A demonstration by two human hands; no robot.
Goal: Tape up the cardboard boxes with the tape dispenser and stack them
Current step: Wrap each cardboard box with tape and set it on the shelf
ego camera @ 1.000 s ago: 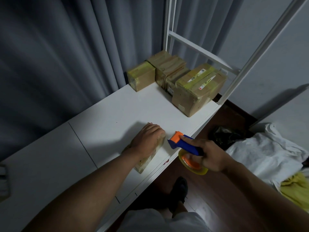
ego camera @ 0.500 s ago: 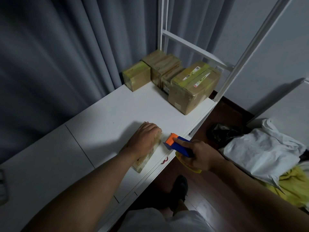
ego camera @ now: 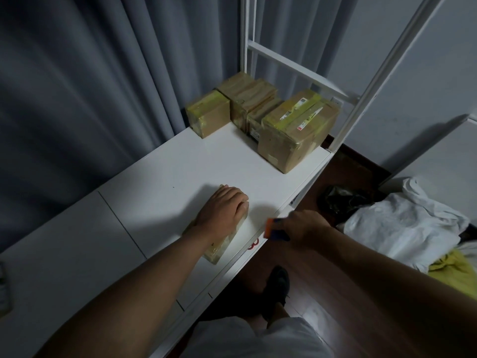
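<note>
A small flat cardboard box (ego camera: 219, 248) wrapped in clear tape lies near the front edge of the white table (ego camera: 160, 182). My left hand (ego camera: 223, 209) presses flat on top of it and hides most of it. Just right of the box, at the table's edge, my right hand (ego camera: 303, 227) grips the blue and orange tape dispenser (ego camera: 275, 229); its tape roll is hidden under the hand. Several taped boxes stand at the table's far end: a large one (ego camera: 296, 133), a small one (ego camera: 207, 117) and a stack (ego camera: 247, 99) between them.
A white metal rack frame (ego camera: 296, 65) rises behind the boxes. Grey curtains hang along the table's left. White cloth (ego camera: 402, 223) and yellow cloth (ego camera: 454, 272) lie on the dark wood floor to the right, beside a dark bag (ego camera: 340, 200). My foot (ego camera: 277, 282) is below.
My right hand has tilted the dispenser down at the table's edge, so the tape roll has gone out of sight. The left hand stays pressed on the small box.
</note>
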